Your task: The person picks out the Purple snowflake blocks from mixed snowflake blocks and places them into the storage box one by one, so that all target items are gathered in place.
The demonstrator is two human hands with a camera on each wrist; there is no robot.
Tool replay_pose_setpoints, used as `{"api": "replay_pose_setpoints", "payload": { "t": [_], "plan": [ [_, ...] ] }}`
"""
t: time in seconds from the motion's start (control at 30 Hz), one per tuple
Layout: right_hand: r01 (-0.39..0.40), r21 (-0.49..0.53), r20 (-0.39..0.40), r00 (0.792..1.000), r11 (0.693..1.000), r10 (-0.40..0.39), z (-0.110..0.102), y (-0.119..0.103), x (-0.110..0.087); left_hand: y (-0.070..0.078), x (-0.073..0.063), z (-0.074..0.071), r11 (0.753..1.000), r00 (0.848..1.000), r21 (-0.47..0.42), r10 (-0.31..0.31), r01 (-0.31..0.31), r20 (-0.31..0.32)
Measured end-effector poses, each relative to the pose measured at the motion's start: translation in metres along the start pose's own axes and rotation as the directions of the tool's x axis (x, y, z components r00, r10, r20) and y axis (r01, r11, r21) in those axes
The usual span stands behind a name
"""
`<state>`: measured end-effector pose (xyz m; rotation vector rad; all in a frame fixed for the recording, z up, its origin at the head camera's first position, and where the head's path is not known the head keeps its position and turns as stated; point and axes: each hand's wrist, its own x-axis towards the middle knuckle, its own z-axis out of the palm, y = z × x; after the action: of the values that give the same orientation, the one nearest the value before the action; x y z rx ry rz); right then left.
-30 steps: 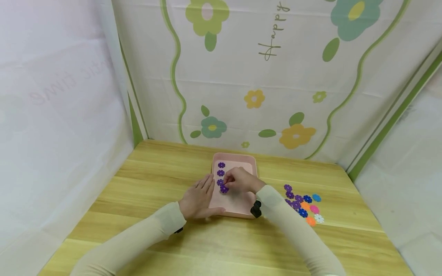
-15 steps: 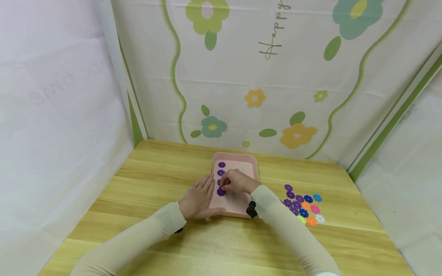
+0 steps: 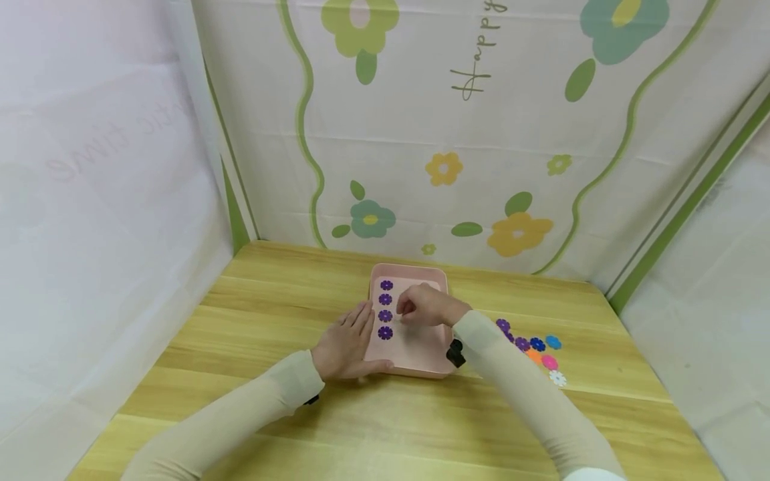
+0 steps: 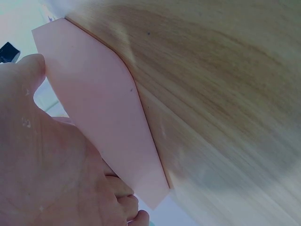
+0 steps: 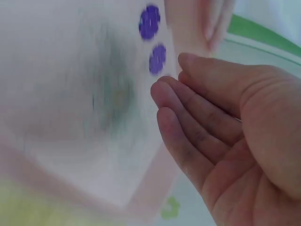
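Note:
Several purple flower-shaped discs [image 3: 385, 316] lie flat in a column along the left side of a shallow pink tray [image 3: 415, 364]. My left hand [image 3: 345, 344] rests against the tray's near-left corner, fingers straight along the left rim and thumb along the front edge. In the left wrist view that hand [image 4: 61, 155] touches the pink side wall [image 4: 94, 80]. Over the tray, just right of the discs, hovers my right hand [image 3: 427, 306] with loosely bent fingers. The right wrist view shows this hand [image 5: 221, 127] holding nothing, with two purple discs [image 5: 149, 22] beyond its fingertips.
A loose group of flower discs lies on the wooden table [image 3: 271, 300] to the tray's right, among them a pink disc [image 3: 549, 363], a light blue disc [image 3: 553, 342] and a white disc [image 3: 557, 378]. My right sleeve hides part of them. A flower-printed cloth [image 3: 385, 120] hangs behind.
My right hand set a purple disc down at the near end of the column, let it go and drew back to the right. The left hand stayed put.

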<state>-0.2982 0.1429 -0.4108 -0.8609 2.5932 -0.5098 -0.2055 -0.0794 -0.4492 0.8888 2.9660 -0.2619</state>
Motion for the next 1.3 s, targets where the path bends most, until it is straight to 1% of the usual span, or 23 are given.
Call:
{"api": "replay_pose_setpoints", "payload": {
  "t": [0.17, 0.3, 0.37, 0.53, 0.63, 0.77, 0.97, 1.13, 1.3],
  "plan": [
    [0.027, -0.043, -0.022, 0.999, 0.999, -0.028, -0.022, 0.020, -0.020, 0.000, 0.001, 0.000, 1.000, 1.000, -0.002, -0.008, 0.008, 0.009],
    [0.021, -0.077, -0.050, 0.998, 0.997, -0.025, -0.038, 0.041, -0.040, 0.000, 0.001, 0.000, 1.000, 1.000, -0.023, 0.002, -0.002, 0.002],
    [0.032, -0.084, -0.067, 0.997, 0.996, -0.038, -0.045, 0.052, -0.051, 0.000, 0.000, 0.000, 1.000, 1.000, -0.028, 0.007, -0.007, -0.005],
    [0.003, -0.077, -0.114, 0.993, 0.997, -0.012, -0.056, 0.081, -0.080, 0.000, 0.000, 0.000, 0.999, 1.000, -0.031, 0.009, -0.009, -0.006],
    [-0.041, -0.074, -0.139, 0.990, 0.996, 0.030, -0.058, 0.099, -0.096, 0.000, 0.000, 0.000, 0.999, 1.000, -0.035, 0.010, -0.010, -0.006],
    [-0.101, -0.071, -0.159, 0.983, 0.992, 0.089, -0.058, 0.120, -0.113, 0.000, 0.001, 0.000, 0.999, 1.000, -0.034, 0.012, -0.013, -0.013],
    [-0.182, -0.034, -0.147, 0.974, 0.983, 0.175, -0.053, 0.148, -0.130, 0.000, 0.000, 0.000, 0.999, 1.000, -0.038, 0.015, -0.015, -0.020],
    [-0.233, -0.019, -0.147, 0.963, 0.972, 0.228, -0.041, 0.166, -0.138, -0.001, -0.001, 0.000, 0.999, 1.000, -0.038, 0.019, -0.019, -0.016],
    [-0.260, 0.040, -0.137, 0.955, 0.965, 0.263, -0.025, 0.177, -0.138, -0.001, 0.000, 0.000, 0.999, 1.000, -0.038, 0.017, -0.018, -0.018]
  ]
}}
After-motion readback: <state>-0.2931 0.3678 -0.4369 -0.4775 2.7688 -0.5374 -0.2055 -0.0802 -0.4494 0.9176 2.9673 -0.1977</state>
